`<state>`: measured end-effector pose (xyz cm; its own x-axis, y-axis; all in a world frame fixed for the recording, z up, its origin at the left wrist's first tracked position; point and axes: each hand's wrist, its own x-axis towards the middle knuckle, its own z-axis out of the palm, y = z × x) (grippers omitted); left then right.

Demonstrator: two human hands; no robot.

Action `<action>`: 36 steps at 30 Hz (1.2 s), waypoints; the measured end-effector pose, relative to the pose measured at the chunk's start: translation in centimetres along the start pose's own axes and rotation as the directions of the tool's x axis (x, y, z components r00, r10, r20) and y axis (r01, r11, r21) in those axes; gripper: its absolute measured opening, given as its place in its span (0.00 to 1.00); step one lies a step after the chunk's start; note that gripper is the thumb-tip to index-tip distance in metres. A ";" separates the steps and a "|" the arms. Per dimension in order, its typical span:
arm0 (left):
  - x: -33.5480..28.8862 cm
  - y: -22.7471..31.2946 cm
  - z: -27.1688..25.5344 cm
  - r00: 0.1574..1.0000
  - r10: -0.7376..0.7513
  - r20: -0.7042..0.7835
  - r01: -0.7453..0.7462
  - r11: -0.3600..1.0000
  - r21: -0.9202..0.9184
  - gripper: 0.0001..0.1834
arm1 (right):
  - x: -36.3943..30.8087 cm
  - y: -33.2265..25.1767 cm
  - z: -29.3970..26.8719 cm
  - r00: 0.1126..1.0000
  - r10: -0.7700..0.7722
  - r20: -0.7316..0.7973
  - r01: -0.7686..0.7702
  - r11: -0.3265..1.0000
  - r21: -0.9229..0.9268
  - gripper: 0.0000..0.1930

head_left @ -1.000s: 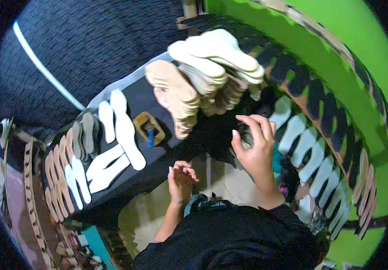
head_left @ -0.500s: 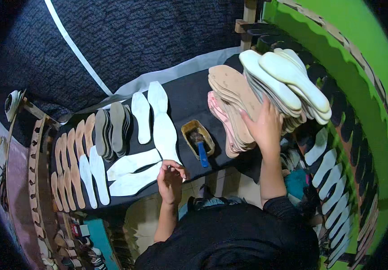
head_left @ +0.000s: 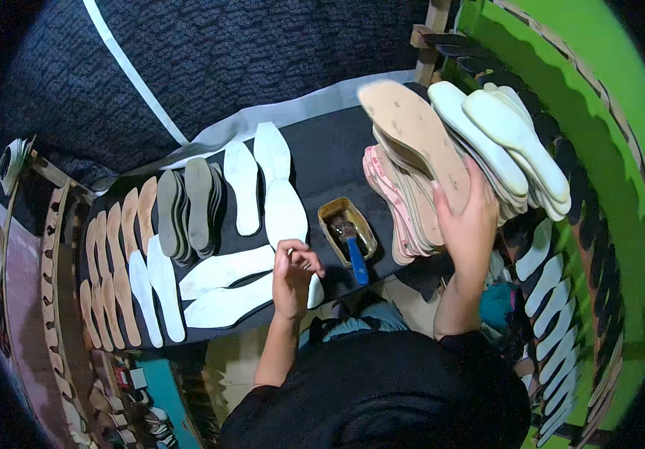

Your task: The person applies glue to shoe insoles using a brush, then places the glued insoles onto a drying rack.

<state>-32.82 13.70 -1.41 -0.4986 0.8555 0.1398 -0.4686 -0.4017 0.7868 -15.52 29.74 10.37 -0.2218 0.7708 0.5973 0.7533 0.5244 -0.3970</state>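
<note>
My right hand (head_left: 470,213) grips a beige insole (head_left: 412,127) near its heel end, thumb on top and fingers along the right edge. That insole is tilted above a stack of beige insoles (head_left: 421,200), with pink-patterned insoles (head_left: 384,183) at the stack's left side. My left hand (head_left: 292,280) hovers over the near table edge, fingers loosely curled and apart, with nothing visible in them. Beneath and beside it lie white insoles (head_left: 230,303). Between my hands stands a worn rectangular tub (head_left: 325,221) holding a blue-handled brush (head_left: 356,258).
Thick cream insoles (head_left: 479,138) are piled at the right. More white insoles (head_left: 243,191), grey insole stacks (head_left: 200,206) and rows of brown insoles (head_left: 117,243) cover the dark table's left half. Racks with hanging insoles (head_left: 550,307) line the green wall (head_left: 633,150).
My right hand has taken hold of the top beige insole and raised it from its stack. My left hand has moved slightly up and right. The whole view has shifted a little.
</note>
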 end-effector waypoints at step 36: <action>0.0 0.3 -1.0 0.941 -0.276 -0.194 0.219 0.938 -0.269 0.44 | -7.0 0.4 6.0 0.730 -0.557 0.395 0.164 0.705 0.690 0.18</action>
<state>-33.68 13.30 -1.77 -0.4816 0.8528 -0.2019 -0.7452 -0.2772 0.6065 -17.40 26.72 1.82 -0.8266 0.4135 0.3818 0.0671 0.7460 -0.6625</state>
